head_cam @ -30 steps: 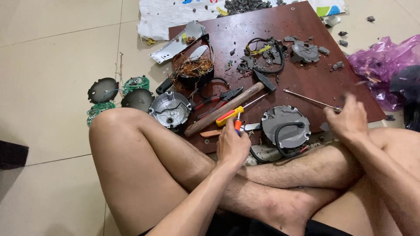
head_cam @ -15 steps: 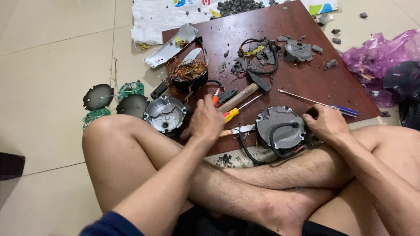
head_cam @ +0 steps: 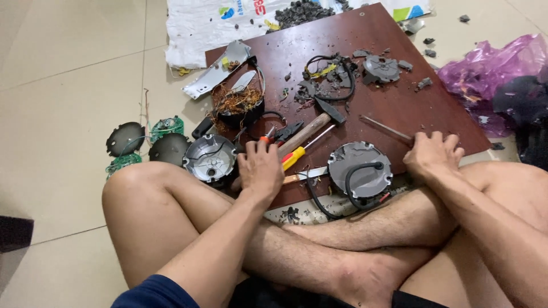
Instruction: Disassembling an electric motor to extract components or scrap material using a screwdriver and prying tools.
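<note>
The left hand (head_cam: 260, 168) lies palm down at the near edge of the dark red board (head_cam: 399, 102), over the wooden handle of the hammer (head_cam: 305, 131) and just beside the yellow-handled screwdriver (head_cam: 297, 155). Half a second ago it sat nearer the round grey motor housing (head_cam: 210, 158) at the board's near-left corner; now it has shifted a little toward the screwdriver. Its fingers (head_cam: 264, 149) are loosely curled and close together, their tips touching the red-handled pliers (head_cam: 279, 134); whether they grip anything cannot be told.

The right hand (head_cam: 432, 155) rests on the near-right edge of the board, where it was in the earlier frame, fingers (head_cam: 436, 140) bent and slightly spread, pressing flat on the board at the end of a thin metal rod (head_cam: 385, 128). It closes on nothing that shows.

Between the hands, at the near edge, lies a second round grey housing (head_cam: 359, 168) with a black cable (head_cam: 357, 188) looped over it. Farther back sit a black cup full of copper windings (head_cam: 237, 105), a heap of broken grey plastic and wire (head_cam: 331, 77), and a bent metal plate (head_cam: 217, 71) at the far-left corner. On the tile floor (head_cam: 57, 85) left of the board lie dark discs (head_cam: 125, 138) and green circuit boards (head_cam: 167, 126); a purple plastic bag (head_cam: 491, 74) lies to the right
</note>
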